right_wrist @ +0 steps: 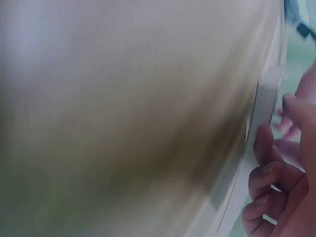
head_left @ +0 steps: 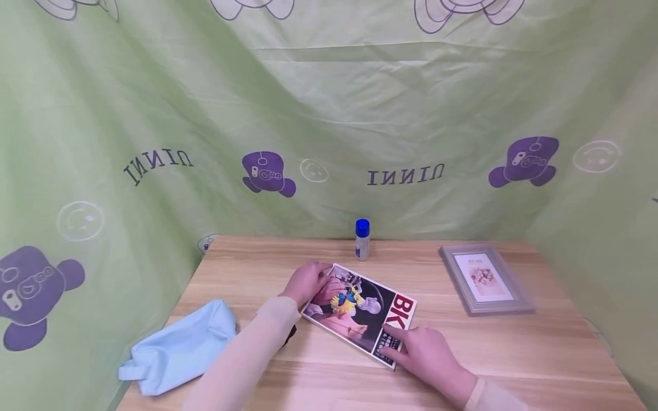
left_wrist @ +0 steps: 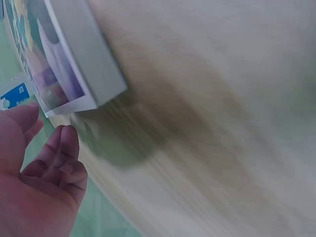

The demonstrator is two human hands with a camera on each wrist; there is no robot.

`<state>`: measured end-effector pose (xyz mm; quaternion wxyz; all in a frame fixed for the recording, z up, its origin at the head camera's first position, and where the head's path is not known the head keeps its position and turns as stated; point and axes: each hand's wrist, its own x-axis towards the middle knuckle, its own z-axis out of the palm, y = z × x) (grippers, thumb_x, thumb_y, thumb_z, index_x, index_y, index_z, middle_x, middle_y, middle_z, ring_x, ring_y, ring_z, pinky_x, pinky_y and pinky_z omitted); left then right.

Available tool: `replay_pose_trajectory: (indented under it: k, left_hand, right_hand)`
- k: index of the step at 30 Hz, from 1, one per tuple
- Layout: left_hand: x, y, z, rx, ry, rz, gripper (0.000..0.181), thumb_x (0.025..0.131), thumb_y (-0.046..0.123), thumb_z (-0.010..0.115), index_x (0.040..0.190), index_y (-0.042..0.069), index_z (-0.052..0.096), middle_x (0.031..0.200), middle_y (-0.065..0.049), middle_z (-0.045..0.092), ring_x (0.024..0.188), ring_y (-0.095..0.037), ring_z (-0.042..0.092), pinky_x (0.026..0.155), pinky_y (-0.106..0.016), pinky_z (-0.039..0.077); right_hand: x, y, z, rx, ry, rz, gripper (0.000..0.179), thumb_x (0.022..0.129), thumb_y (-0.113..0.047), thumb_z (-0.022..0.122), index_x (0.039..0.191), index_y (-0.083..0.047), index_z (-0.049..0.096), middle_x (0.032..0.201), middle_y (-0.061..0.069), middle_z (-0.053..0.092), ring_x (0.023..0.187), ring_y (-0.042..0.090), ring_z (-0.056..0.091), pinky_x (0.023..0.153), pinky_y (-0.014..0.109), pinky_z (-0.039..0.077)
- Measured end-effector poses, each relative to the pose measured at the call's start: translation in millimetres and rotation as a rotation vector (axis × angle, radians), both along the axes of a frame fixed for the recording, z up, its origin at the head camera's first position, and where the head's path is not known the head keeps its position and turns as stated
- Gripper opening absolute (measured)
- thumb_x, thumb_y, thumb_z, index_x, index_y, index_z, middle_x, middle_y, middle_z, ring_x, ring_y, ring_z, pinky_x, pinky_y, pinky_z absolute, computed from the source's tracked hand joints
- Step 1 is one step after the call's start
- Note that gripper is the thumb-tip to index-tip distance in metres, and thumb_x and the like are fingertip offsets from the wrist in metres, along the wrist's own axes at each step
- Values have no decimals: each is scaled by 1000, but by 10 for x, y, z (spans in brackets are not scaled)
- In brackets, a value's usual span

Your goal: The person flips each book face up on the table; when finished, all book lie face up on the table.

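A book with a colourful picture cover and red letters "BK" lies at a slant over the wooden table, a shadow under its edge. At its upper left corner my left hand holds the edge; the left wrist view has the left thumb and bent fingers close by the book's white corner. My right hand grips the lower right end, thumb over the cover. In the right wrist view, the right fingers curl against the page edge. Part of the cover is hidden by the hands.
A light blue zip pouch lies at the left. Behind the book stands a small blue-capped bottle. At the right is a grey picture frame. Something black shows beside the left sleeve. Green printed cloth surrounds the table.
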<state>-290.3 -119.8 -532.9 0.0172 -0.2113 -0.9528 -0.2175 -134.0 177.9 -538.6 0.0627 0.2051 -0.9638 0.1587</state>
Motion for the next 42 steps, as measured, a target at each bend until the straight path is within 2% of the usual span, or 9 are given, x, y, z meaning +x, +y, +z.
replay_pose_trajectory:
  k: [3, 6, 12, 15, 21, 25, 31, 36, 42]
  left_hand:
    - [-72, 62, -1, 3, 32, -32, 34, 99, 18, 73, 132, 8, 73, 104, -13, 69, 88, -28, 66, 86, -48, 57]
    - [-114, 113, -6, -13, 47, -64, 30, 102, 17, 70, 130, 8, 74, 102, -14, 68, 88, -30, 67, 85, -49, 57]
    - [-164, 192, 17, -1, 29, -74, 25, 99, 10, 72, 124, 10, 78, 108, -14, 65, 93, -32, 67, 86, -49, 57]
    - [-157, 161, 27, 29, 21, -76, 26, 98, 8, 73, 123, 8, 78, 109, -12, 65, 95, -31, 67, 88, -47, 57]
    - [-176, 63, -22, 43, 28, -104, 26, 97, 8, 75, 123, 5, 77, 116, -15, 68, 105, -34, 67, 97, -49, 54]
    - [-153, -16, -46, 43, 31, -116, 25, 97, 8, 75, 121, 3, 77, 122, -17, 70, 112, -37, 67, 102, -51, 52]
    - [-104, -107, -91, 50, 73, -129, 20, 95, 9, 77, 115, 4, 80, 110, -14, 72, 101, -33, 68, 94, -50, 55]
    - [-62, -195, -141, 60, 78, -112, 20, 95, 13, 78, 113, 6, 81, 105, -10, 70, 98, -30, 65, 93, -48, 54]
    - [48, -300, -167, 88, 85, -103, 20, 94, 17, 80, 112, 8, 82, 101, -5, 69, 94, -25, 63, 88, -45, 54]
  right_hand:
    - [91, -78, -28, -10, 35, 13, 54, 86, -65, 75, 122, -25, 80, 55, -6, 55, 52, 7, 46, 50, 33, 42]
    - [144, -123, -47, -29, 57, 21, 53, 84, -64, 78, 121, -26, 80, 54, -7, 53, 50, 6, 43, 49, 32, 41]
    - [168, -115, -72, -40, 61, 15, 45, 85, -61, 78, 118, -29, 82, 52, -11, 50, 51, 4, 41, 50, 31, 40]
    - [161, -120, -74, -48, 60, 3, 44, 85, -61, 78, 117, -30, 82, 52, -11, 51, 52, 3, 42, 49, 31, 39]
    - [118, -48, -63, -61, 10, -43, 43, 85, -58, 79, 118, -31, 82, 52, -16, 42, 53, 1, 39, 50, 28, 37]
    - [66, 34, -72, -59, -23, -87, 41, 86, -57, 79, 120, -34, 81, 53, -17, 39, 53, 1, 37, 50, 27, 35]
    - [16, 93, -81, -89, -75, -160, 37, 86, -50, 83, 120, -35, 80, 62, -15, 48, 52, 4, 35, 47, 27, 33]
    - [-25, 99, -87, -98, -80, -167, 37, 88, -44, 83, 123, -32, 79, 67, -16, 48, 52, 6, 35, 47, 28, 33]
    - [-96, 151, -76, -96, -64, -176, 36, 91, -39, 82, 125, -29, 78, 70, -11, 51, 51, 9, 37, 46, 29, 33]
